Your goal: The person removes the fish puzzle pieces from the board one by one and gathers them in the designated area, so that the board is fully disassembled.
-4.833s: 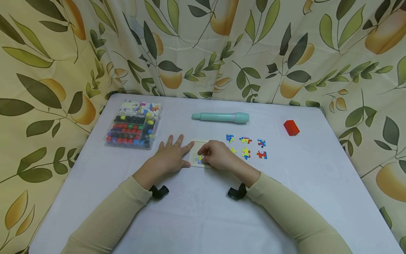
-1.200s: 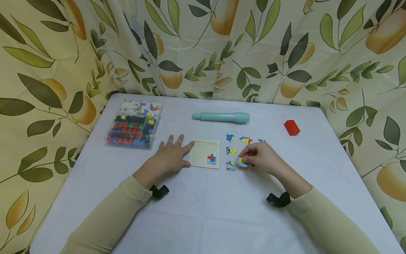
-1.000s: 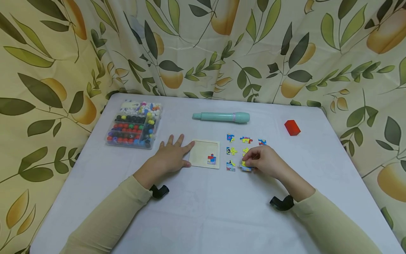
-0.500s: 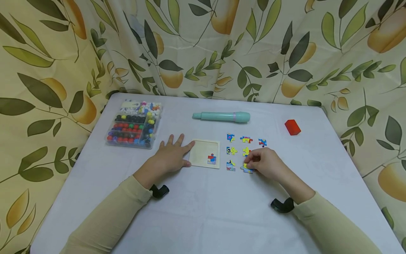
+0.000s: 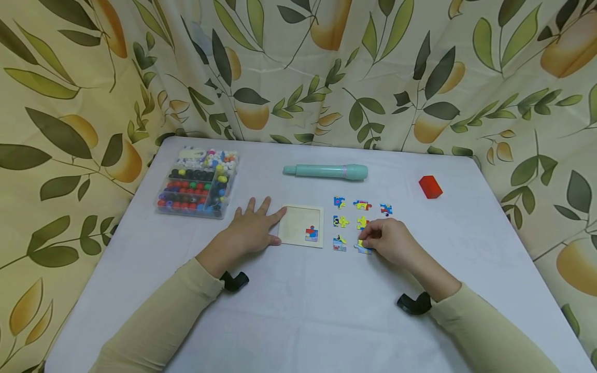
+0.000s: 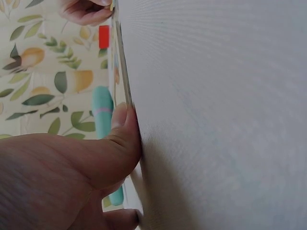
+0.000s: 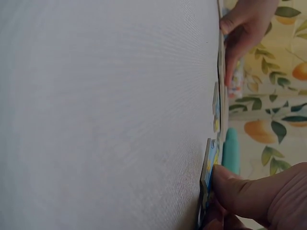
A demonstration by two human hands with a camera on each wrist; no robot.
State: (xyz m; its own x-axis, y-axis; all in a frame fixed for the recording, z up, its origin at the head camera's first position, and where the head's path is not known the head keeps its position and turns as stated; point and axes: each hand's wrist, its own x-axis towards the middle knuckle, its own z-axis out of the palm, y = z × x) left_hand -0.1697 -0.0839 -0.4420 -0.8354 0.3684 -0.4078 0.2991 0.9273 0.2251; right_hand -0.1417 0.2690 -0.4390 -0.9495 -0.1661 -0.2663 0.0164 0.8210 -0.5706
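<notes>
My left hand (image 5: 249, 228) lies with fingers spread on the table, its thumb and index finger at the left edge of a square wooden puzzle tray (image 5: 294, 223). One red and blue puzzle piece (image 5: 311, 233) sits in the tray's lower right corner. Right of the tray, my right hand (image 5: 389, 239) pinches a blue and yellow puzzle piece (image 5: 363, 248) low at the table, in the front row of loose pieces. In the right wrist view the thumb (image 7: 235, 189) presses against that piece (image 7: 209, 165); the other fingers are mostly hidden.
Several loose pieces lie in rows, among them a yellow piece (image 5: 343, 221) and a red and blue piece (image 5: 386, 208). Behind them lies a mint-green tube (image 5: 326, 172). A bead box (image 5: 196, 186) stands at the left, a red block (image 5: 430, 187) at the right.
My right hand has moved right from over the tray, carrying the blue and yellow puzzle piece to the front row of loose pieces. Lately it barely moves. My left hand has stayed put.
</notes>
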